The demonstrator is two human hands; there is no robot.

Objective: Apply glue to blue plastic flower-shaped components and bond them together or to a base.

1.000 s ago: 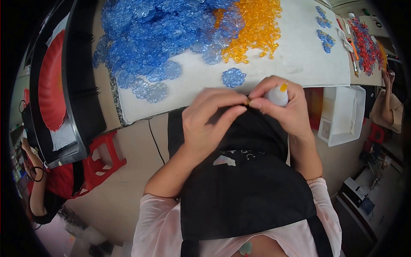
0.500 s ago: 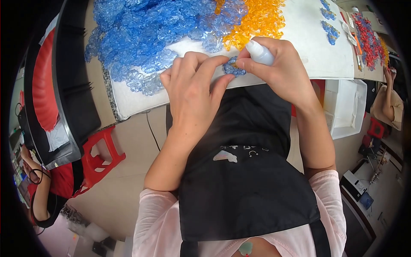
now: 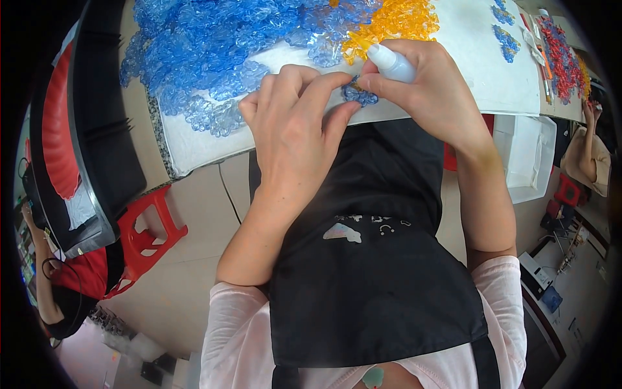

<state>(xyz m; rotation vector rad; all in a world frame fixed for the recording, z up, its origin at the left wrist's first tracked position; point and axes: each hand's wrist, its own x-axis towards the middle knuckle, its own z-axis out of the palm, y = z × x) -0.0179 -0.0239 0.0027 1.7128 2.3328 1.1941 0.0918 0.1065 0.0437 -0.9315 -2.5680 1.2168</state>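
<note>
A small cluster of clear blue plastic pieces (image 3: 360,96) lies near the front edge of the white-covered table (image 3: 476,78). My left hand (image 3: 291,123) pinches it from the left, index finger and thumb at its edges. My right hand (image 3: 433,87) is wrapped round a white squeeze bottle (image 3: 392,63), whose narrow tip points up and to the left. The right thumb and index fingertips meet at the cluster's right edge. Whether they hold a tiny piece there is hidden.
A large heap of blue plastic pieces (image 3: 214,45) spreads at left, with orange-yellow pieces (image 3: 408,19) beside it. Several finished-looking clusters (image 3: 505,44) lie back right. A white bin (image 3: 525,155) stands below the table, a red stool (image 3: 152,227) at left. Other people work at both sides.
The view has shifted slightly. The right hand and bottle have tilted a little upward, away from the table's front edge; the left hand keeps its pinch on the cluster.
</note>
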